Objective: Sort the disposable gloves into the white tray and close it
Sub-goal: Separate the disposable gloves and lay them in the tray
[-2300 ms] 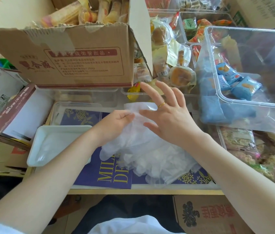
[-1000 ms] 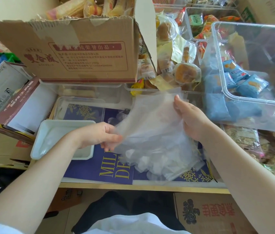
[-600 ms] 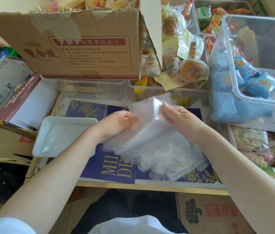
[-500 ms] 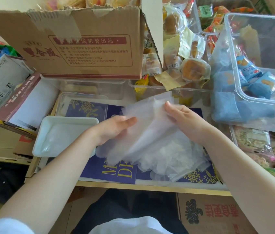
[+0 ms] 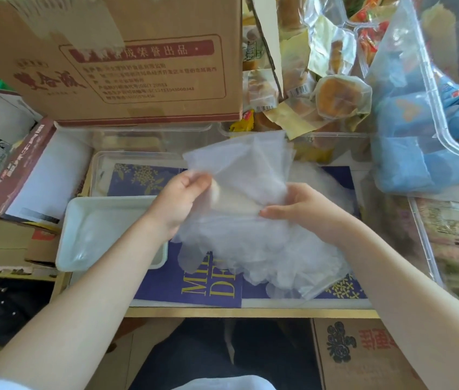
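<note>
Cardboard box [image 5: 127, 60]: stands at the back of the desk [image 5: 250, 312], printed side facing the camera.
Clear bin [image 5: 430, 114]: at the right, holding blue snack packets.
Glove pile [image 5: 264, 249]: translucent disposable gloves heaped on the blue printed sheet [image 5: 208, 285], right of the tray.
White tray [image 5: 104, 235]: lies open at the left, just beside the pile, under the left forearm.
Lifted gloves [image 5: 245, 170]: a flat sheaf raised above the pile, its upper edge toward the box.
Left hand [image 5: 177, 201]: fingers pinch the sheaf's left edge; thumb on top.
Right hand [image 5: 304, 209]: fingers grasp the sheaf's lower right part, fingertips behind the film.
Change: half a second earlier the left fingers lay straight against the sheaf; the right hand sits lower and nearer the camera than then.
</note>
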